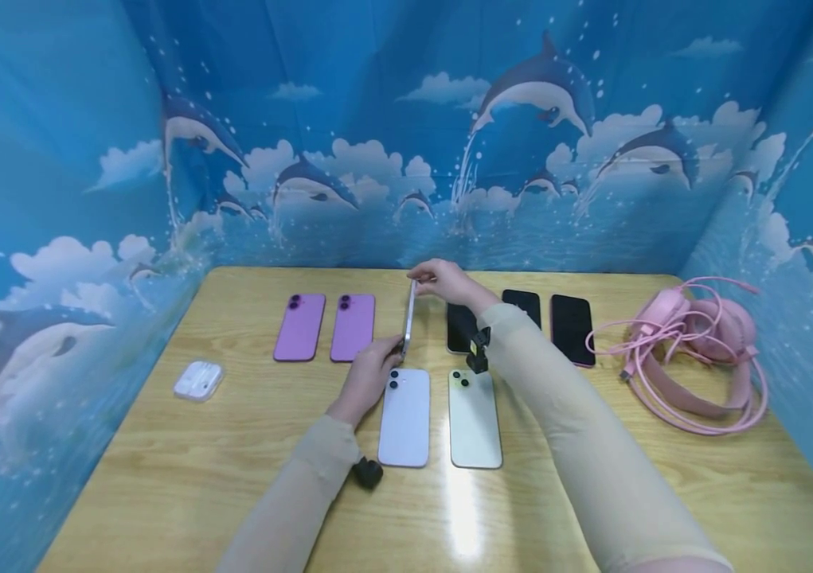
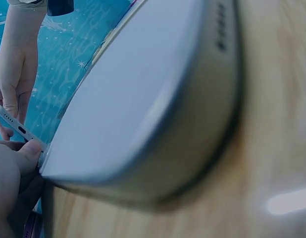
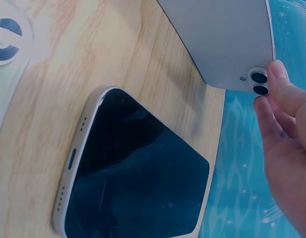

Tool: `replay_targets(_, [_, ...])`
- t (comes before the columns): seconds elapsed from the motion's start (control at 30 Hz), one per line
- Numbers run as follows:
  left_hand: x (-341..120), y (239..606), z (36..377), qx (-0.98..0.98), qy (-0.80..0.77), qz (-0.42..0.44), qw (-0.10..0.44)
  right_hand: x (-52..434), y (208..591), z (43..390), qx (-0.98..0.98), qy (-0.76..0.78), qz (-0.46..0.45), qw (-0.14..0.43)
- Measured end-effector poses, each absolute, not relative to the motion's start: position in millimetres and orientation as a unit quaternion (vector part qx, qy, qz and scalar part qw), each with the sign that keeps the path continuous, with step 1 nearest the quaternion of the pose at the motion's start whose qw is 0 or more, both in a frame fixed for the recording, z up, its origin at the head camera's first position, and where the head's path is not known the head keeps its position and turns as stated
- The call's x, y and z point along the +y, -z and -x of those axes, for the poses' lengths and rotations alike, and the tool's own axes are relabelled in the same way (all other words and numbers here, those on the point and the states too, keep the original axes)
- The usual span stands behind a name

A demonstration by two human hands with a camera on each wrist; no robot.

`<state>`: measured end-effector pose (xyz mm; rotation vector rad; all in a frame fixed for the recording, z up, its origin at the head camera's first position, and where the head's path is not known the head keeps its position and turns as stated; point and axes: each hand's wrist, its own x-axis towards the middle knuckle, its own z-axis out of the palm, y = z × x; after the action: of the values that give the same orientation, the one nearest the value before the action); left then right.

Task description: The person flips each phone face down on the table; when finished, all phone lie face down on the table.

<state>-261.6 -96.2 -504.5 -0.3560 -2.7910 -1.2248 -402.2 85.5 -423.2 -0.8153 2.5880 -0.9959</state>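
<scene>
A silver-edged phone (image 1: 409,315) is held on edge just beyond the pale lavender phone (image 1: 405,422), long axis pointing away from it. The left hand (image 1: 369,372) pinches the end nearer the pale lavender phone, the right hand (image 1: 452,285) the farther, camera end.

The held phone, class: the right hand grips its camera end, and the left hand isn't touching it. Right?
No: the left hand grips the held phone at its other end, as the left wrist view shows. The rest, about the right hand, stands.
</scene>
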Motion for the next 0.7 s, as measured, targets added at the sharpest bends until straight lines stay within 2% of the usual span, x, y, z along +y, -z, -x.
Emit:
replay_targets(0.17, [-99,499,260,-0.906,0.402,0.125,0.056,85,422,401,0.885,0.341,0.28,0.146])
replay_targets(0.43, [-100,487,264,-0.918,0.287,0.226,0.156,81,427,402,0.884,0.342,0.279,0.153])
replay_targets(0.53, [-99,483,264,-0.924,0.253,0.246,0.151,79,427,402,0.883,0.345,0.28,0.153])
replay_targets(0.7, [-97,476,263,-0.933,0.248,0.229,0.125,79,429,399,0.882,0.355,0.27,0.152])
